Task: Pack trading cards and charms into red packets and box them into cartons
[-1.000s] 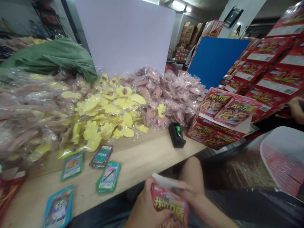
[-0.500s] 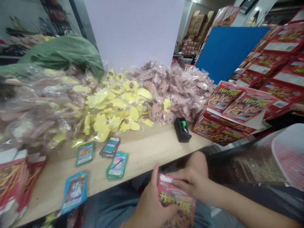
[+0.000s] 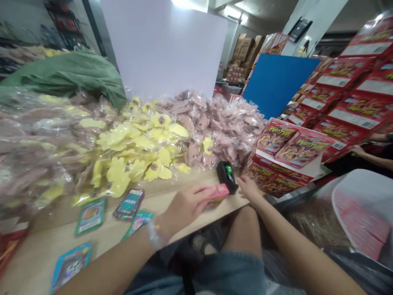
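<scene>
Pink packet (image 3: 218, 193) gripped by left hand (image 3: 184, 209), fingers (image 3: 201, 191) wrapped around it – just beside tape dispenser (image 3: 227, 176). Right hand (image 3: 248, 188) seen at surface (image 3: 229, 203) edge – fingers apparently loose, open.

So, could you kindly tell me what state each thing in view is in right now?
Left hand, closed around a pink packet, held just above the table
Right hand, open and empty, at the table edge
Black tape dispenser, upright on the table
Trading card pack, lying flat on the table
Red printed boxes, stacked at the table's far end
Yellow shapes, heaped in clear plastic bags
Green cloth, crumpled in a bundle
</scene>
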`<action>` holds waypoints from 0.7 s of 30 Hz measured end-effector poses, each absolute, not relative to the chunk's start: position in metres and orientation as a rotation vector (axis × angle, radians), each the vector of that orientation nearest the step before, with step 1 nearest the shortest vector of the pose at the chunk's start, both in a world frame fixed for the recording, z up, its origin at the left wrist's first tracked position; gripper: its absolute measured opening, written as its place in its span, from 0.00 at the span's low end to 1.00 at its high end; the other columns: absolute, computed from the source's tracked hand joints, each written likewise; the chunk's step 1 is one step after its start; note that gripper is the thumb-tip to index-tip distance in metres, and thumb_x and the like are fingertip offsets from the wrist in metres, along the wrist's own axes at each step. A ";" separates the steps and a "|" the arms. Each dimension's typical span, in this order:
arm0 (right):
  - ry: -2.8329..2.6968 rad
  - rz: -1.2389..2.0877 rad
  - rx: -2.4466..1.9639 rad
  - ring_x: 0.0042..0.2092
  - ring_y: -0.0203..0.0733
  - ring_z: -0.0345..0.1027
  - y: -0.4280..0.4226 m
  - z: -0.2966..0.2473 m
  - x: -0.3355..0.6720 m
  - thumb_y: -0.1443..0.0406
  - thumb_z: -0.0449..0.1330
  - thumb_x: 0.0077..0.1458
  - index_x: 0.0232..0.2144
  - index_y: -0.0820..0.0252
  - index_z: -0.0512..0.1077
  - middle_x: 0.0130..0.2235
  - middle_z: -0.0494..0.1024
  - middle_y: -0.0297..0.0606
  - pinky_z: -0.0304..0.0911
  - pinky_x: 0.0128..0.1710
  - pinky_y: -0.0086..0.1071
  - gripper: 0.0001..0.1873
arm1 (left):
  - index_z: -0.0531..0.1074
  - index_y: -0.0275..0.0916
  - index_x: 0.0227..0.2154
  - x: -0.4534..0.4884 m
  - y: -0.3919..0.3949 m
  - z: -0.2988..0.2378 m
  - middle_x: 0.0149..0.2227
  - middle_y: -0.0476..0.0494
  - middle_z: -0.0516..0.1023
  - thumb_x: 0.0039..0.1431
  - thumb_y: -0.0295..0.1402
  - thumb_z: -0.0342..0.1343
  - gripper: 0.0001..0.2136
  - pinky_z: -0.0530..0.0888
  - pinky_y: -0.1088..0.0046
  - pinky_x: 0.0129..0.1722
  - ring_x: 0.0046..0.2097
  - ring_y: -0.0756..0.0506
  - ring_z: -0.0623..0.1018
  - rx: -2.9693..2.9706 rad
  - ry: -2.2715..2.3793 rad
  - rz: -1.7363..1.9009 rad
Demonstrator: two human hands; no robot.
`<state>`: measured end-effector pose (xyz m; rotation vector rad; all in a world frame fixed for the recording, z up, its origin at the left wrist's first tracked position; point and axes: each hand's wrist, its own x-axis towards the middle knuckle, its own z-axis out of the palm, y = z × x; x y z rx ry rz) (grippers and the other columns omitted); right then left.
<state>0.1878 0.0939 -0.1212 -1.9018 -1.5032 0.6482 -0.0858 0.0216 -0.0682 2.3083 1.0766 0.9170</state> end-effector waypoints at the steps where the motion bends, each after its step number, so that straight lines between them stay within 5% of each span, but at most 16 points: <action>1: -1.475 0.804 -1.933 0.32 0.38 0.69 0.112 -0.121 0.190 0.57 0.51 0.56 0.35 0.66 0.69 0.33 0.73 0.40 0.66 0.33 0.36 0.17 | 0.66 0.42 0.50 -0.079 0.033 -0.075 0.48 0.42 0.71 0.60 0.30 0.45 0.16 0.69 0.68 0.47 0.47 0.45 0.72 2.362 1.117 0.874; 4: -1.335 1.213 -1.999 0.26 0.32 0.67 0.140 -0.120 0.188 0.60 0.54 0.56 0.30 0.66 0.68 0.27 0.72 0.32 0.66 0.27 0.31 0.12 | 0.63 0.45 0.53 -0.068 0.050 -0.095 0.47 0.42 0.72 0.61 0.31 0.46 0.17 0.72 0.67 0.44 0.45 0.44 0.74 2.434 1.221 0.682; 7: -1.245 1.375 -1.925 0.28 0.38 0.69 0.134 -0.124 0.191 0.63 0.56 0.52 0.26 0.64 0.67 0.28 0.73 0.37 0.66 0.29 0.35 0.09 | 0.63 0.46 0.53 -0.071 0.053 -0.102 0.49 0.43 0.71 0.61 0.31 0.45 0.17 0.71 0.67 0.47 0.48 0.45 0.72 2.432 1.172 0.706; 12: -1.184 1.215 -1.822 0.35 0.43 0.67 0.086 -0.138 0.191 0.60 0.54 0.48 0.19 0.58 0.63 0.26 0.69 0.36 0.62 0.36 0.35 0.11 | 0.66 0.41 0.49 -0.073 0.057 -0.102 0.48 0.42 0.72 0.62 0.30 0.42 0.15 0.71 0.71 0.47 0.48 0.47 0.73 2.374 1.107 0.866; 21: -0.912 1.281 -1.477 0.20 0.31 0.47 0.037 -0.109 0.065 0.48 0.56 0.45 0.14 0.57 0.55 0.16 0.54 0.27 0.48 0.21 0.28 0.24 | 0.56 0.38 0.55 -0.063 0.049 -0.104 0.46 0.38 0.72 0.60 0.29 0.43 0.19 0.71 0.65 0.44 0.46 0.43 0.73 2.278 1.333 0.687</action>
